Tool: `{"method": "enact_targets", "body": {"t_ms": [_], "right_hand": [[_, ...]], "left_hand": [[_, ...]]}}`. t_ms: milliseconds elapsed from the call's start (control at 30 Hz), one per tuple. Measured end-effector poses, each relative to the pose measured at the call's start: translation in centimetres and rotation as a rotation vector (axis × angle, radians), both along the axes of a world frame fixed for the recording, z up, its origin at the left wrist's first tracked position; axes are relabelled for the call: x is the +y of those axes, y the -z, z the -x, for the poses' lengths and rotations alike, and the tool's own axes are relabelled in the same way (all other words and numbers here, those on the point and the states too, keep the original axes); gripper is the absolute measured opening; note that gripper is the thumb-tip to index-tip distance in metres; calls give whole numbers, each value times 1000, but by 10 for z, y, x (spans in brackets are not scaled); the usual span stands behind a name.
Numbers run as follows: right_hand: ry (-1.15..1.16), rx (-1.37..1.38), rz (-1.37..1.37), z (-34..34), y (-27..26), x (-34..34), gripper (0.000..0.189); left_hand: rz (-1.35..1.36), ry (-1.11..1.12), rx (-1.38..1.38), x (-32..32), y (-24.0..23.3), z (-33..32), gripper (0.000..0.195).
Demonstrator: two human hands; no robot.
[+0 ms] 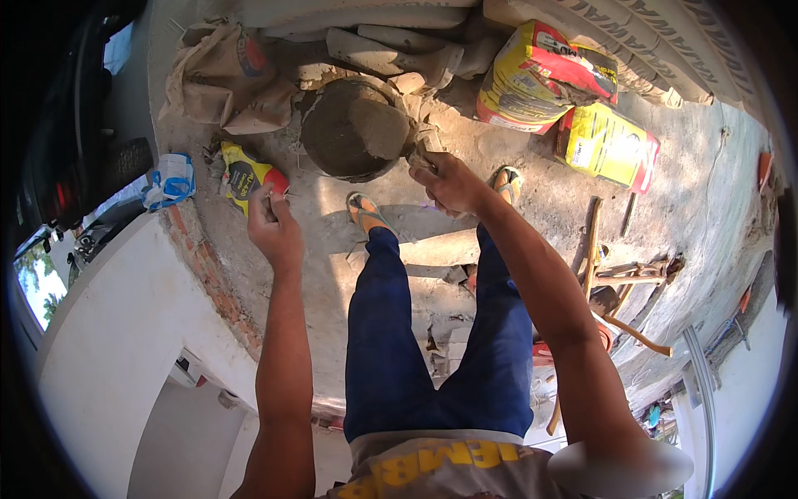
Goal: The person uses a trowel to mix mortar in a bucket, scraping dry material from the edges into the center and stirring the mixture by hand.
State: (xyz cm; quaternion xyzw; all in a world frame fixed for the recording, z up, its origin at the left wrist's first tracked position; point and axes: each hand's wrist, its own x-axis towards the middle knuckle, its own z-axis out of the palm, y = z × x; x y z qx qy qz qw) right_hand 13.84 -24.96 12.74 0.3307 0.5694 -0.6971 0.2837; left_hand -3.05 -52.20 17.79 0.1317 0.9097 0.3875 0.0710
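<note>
My right hand is closed around a mortar-crusted tool handle at the right rim of a round mixing tub. Grey wet mortar lies in the tub, part of it sunlit. Whether a tool blade sits in the mortar, I cannot tell. My left hand is raised left of my legs, its fingers curled in and nothing visible in them. Behind it on the floor lies a yellow, black and red bag, partly covered by the fingers.
A crumpled paper sack stands left of the tub. Yellow and red printed bags stand to the right. Stacked tile-like pieces line the far edge. Wooden sticks lie at right; a low white wall curves at left.
</note>
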Motion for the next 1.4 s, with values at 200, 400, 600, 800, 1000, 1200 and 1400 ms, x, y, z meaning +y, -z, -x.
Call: {"method": "enact_targets", "body": {"t_ms": [200,400,600,800,1000,1200,1400], "right_hand": [[-209,14,-218,66,31,-45,44],[-435,401,-757,67,50,-55,46],[-415,-63,-359,93,14,-52,46],[-394,53,-596,75,26,-46,44],[-520,53,-805,66,26,-50,43],[-561,110,-889,71,20,-56,43],[-201,146,-670,48,14,-42,38]], "left_hand": [[390,-198,-388,-231,11,-119,25],[545,-299,-515,-316,8,-165,24],[362,-346,-537,-319,25,-149,27],[330,-301,-482,-297,23,-126,28],[360,-301,-484,-302,26,-124,29],[347,-263,-427,-280,18,-116,29],[326,-129,-287,-174,13,-93,26]]}}
